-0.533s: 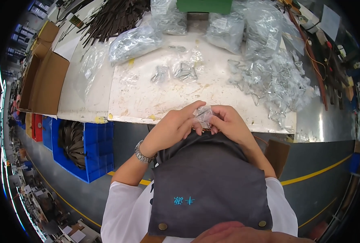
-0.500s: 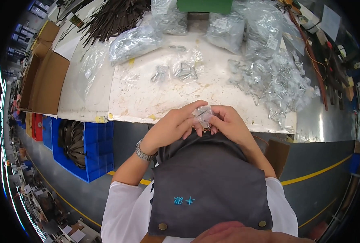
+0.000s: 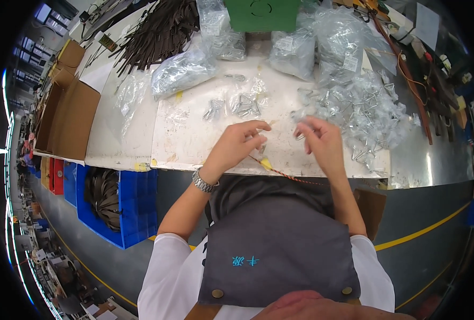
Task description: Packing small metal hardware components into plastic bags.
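Above the near table edge, my left hand [image 3: 242, 143] is held with thumb and forefinger apart. A small grey shiny bit [image 3: 262, 149] shows just below its thumb; whether the hand touches it I cannot tell. My right hand [image 3: 322, 141] is closed in a pinch, slightly blurred, near the heap of small clear bags with bent-wire metal pieces [image 3: 365, 117]. Something small and greyish at its fingertips is too smeared to name. Between the hands and my apron, a red-and-black cord [image 3: 295, 178] with a yellow piece [image 3: 267, 164] crosses the table edge.
Bagged metal triangles [image 3: 247, 105] and a loose metal piece [image 3: 235, 77] lie mid-table. Behind stand large filled plastic bags [image 3: 183, 69], dark strips [image 3: 159, 34] and a green bin [image 3: 261, 18]. Left are a cardboard box [image 3: 74, 120] and a blue crate [image 3: 138, 208] of dark strips.
My hands, which were together on a small clear bag near my apron, have parted and moved forward over the table. The cord with its yellow piece now shows.
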Demonstrator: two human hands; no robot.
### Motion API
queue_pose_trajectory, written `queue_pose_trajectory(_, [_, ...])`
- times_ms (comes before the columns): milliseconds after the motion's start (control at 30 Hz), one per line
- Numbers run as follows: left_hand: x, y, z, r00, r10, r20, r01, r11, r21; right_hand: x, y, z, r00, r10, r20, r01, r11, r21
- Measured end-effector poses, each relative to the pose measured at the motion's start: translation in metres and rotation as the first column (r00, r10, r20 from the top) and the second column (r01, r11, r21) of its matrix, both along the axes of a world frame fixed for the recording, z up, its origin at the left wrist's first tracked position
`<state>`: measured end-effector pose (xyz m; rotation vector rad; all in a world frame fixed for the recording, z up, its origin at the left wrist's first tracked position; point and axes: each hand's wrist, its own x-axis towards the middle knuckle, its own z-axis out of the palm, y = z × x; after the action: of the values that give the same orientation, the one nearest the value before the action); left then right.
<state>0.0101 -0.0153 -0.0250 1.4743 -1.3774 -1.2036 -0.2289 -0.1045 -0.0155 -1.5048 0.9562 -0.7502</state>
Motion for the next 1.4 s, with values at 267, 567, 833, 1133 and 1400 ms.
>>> queue_pose_trajectory(267, [0.016,-0.034,-0.009,0.508,0.258,0.822,0.137,0.918,-0.373,-0.02,-0.014,0.016,0.953,-0.257,-0.159,0.12,0.805,-0.581])
queue_pose_trajectory(567, [0.029,-0.056,0.003,0.487,0.092,0.869,0.239,0.943,-0.234,0.007,0.016,-0.039,0.978,0.157,-0.139,-0.186,0.954,-0.236])
queue_pose_trajectory(833, [0.02,-0.033,0.021,0.817,-0.028,-0.576,0.196,0.953,0.232,0.028,-0.009,-0.04,0.902,0.202,0.382,-0.338,0.88,0.333])
queue_pose_trajectory(1133, [0.01,-0.01,-0.013,0.735,0.108,-0.669,0.061,0.973,0.225,0.037,0.001,-0.037,0.9,0.141,0.412,-0.328,0.843,0.427])
queue_pose_trajectory(1400, [-0.017,0.012,-0.007,0.758,0.309,-0.574,-0.235,0.951,0.2,0.041,0.009,-0.044,0.908,0.068,0.413,-0.201,0.937,0.286])
